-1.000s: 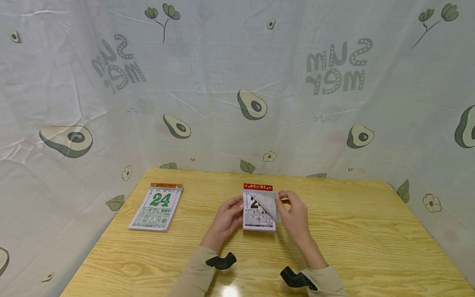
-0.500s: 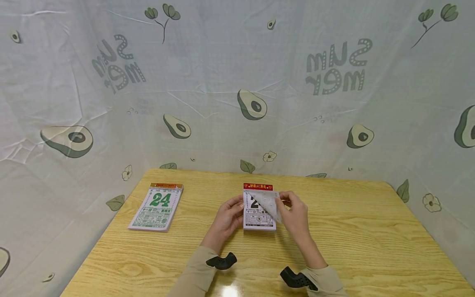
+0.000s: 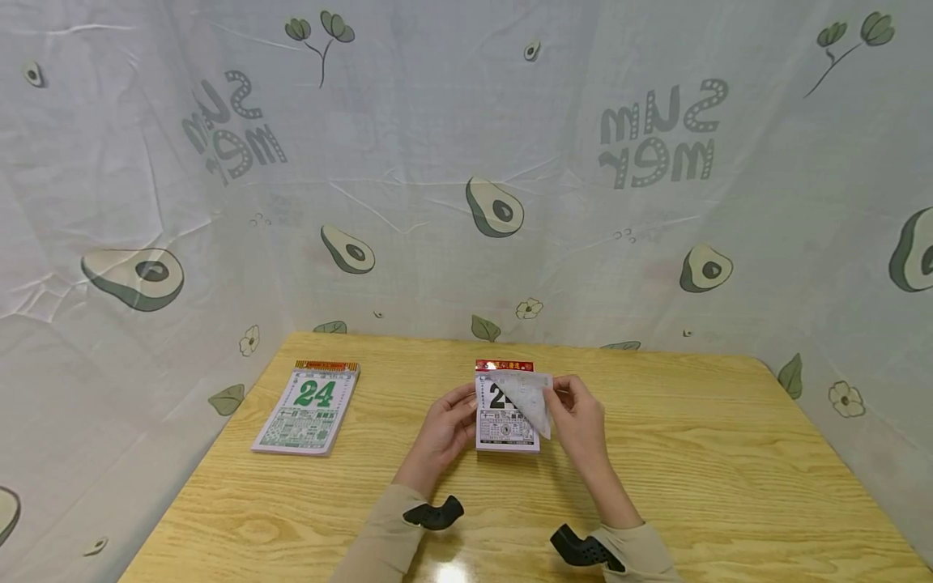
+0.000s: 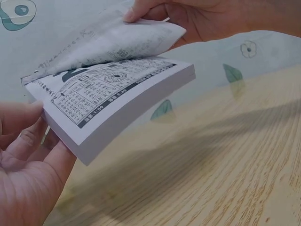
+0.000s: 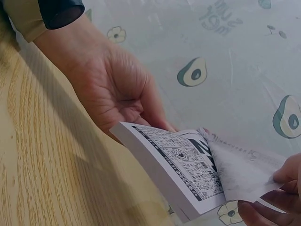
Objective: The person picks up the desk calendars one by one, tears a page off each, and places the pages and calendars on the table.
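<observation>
My left hand [image 3: 445, 425] grips the left edge of a thick tear-off calendar [image 3: 503, 441] with a red header [image 3: 503, 365]. In the left wrist view the calendar's page block [image 4: 131, 122] is tilted above the table, thumb on top and fingers partly hidden beneath. My right hand [image 3: 581, 423] pinches the lower right corner of its top sheet [image 3: 535, 401]. That sheet folds diagonally up, still joined near the header, and its pale back shows. A page with black print and a partly covered large number lies underneath. In the right wrist view, fingertips hold the lifted sheet [image 5: 244, 169].
Another tear-off calendar [image 3: 304, 409], with a green 24, lies flat at the table's left. The wooden table [image 3: 692, 453] ends at a pale cloth backdrop [image 3: 415, 162] printed with avocados. Each sleeve carries a black wrist mount [image 3: 436, 513].
The top sheet has been drawn slightly farther right, and a little more of the black number shows beneath it. The calendar has shifted slightly left. Both hands keep their hold.
</observation>
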Tool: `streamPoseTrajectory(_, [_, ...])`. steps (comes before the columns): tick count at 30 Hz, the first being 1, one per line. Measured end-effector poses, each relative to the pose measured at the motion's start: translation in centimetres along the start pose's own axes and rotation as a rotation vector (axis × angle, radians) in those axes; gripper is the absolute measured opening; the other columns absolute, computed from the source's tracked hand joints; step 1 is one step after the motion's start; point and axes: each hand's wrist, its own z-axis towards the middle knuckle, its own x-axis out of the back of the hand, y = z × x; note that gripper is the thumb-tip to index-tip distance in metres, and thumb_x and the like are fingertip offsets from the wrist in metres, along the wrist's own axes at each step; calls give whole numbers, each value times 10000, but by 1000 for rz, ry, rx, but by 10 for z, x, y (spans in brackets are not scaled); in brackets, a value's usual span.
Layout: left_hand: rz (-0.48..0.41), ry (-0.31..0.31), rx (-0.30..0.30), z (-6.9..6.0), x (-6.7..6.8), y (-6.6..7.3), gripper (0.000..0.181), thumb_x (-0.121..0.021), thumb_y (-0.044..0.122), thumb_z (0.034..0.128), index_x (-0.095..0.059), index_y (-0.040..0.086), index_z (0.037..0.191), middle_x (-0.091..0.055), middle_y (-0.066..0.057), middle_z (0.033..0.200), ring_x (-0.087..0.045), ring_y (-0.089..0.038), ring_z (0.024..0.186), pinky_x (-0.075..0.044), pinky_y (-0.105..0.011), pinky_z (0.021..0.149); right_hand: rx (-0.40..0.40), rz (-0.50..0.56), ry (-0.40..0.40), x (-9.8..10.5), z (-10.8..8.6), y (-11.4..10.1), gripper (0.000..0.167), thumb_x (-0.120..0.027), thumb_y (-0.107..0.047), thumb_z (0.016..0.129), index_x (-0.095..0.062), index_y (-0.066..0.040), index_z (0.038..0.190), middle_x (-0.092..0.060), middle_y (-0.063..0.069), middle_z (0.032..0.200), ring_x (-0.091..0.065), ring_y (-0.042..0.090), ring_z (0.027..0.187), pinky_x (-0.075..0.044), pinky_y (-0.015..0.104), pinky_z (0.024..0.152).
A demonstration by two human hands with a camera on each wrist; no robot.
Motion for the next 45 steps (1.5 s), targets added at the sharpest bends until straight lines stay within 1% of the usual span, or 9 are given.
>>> streamPoseTrajectory(4, [4,-2,3,0,0,0,435,-426,-35,997,-376,-50,1428,-660,36,1101,-642,-99,944,-558,-272,771,-13,4,-8,0,0,0,123,-603,-100,956,-625,4,1017,-686,179,1048,-667,283,966,-518,166,782])
streamPoseTrajectory(10, [7,9,-5,-1,0,0,402,-454,-45,981,-437,-42,1382,-671,25,1086,-650,-110,935,-559,-277,772,-38,23,-27,1,0,1,130,-590,-111,964,-608,1,1028,-678,174,1087,-672,252,975,-507,147,757])
streamPoseTrajectory(20, [-31,42,-23,0,5,1,290,-466,-41,972,-584,66,1214,-694,15,1026,-664,-104,863,-554,-278,724,-88,74,-4,8,1,2,199,-532,-132,997,-565,28,1112,-657,222,1130,-603,-50,834,-476,122,712])
streamPoseTrajectory(22, [-28,38,-20,0,5,2,291,-465,-41,972,-575,61,1221,-694,16,1032,-666,-105,868,-556,-279,727,-90,73,-3,9,1,1,200,-535,-131,996,-566,28,1113,-654,217,1142,-623,-16,870,-476,111,722])
streamPoseTrajectory(27, [-24,24,-25,-1,4,2,300,-466,-36,973,-557,38,1250,-690,19,1045,-667,-101,882,-555,-280,738,-77,70,2,10,1,0,203,-537,-132,996,-568,35,1107,-651,219,1160,-657,216,1022,-474,88,754])
streamPoseTrajectory(29, [-26,21,-28,-1,5,3,298,-467,-33,975,-563,39,1248,-689,20,1042,-664,-98,879,-553,-280,740,-75,72,4,10,2,-1,212,-536,-140,997,-569,39,1106,-650,225,1162,-650,246,1048,-472,82,764])
streamPoseTrajectory(31, [-36,37,-28,0,5,3,287,-467,-33,975,-569,51,1230,-693,18,1031,-666,-97,866,-553,-274,737,-75,80,9,12,3,0,218,-529,-143,1000,-565,42,1110,-647,232,1155,-654,211,1027,-478,82,769])
streamPoseTrajectory(37, [-39,107,-33,1,7,5,316,-463,-40,975,-542,29,1273,-697,21,1005,-666,-97,848,-551,-263,724,-63,112,44,17,6,2,211,-514,-116,1002,-550,56,1121,-642,235,1109,-614,-41,853,-507,94,740])
streamPoseTrajectory(45, [-24,81,-34,-1,7,7,318,-456,-36,981,-538,31,1281,-700,28,1018,-669,-100,860,-551,-269,726,-61,121,57,18,8,4,224,-527,-127,999,-556,54,1128,-637,228,1111,-591,-44,855,-498,84,738])
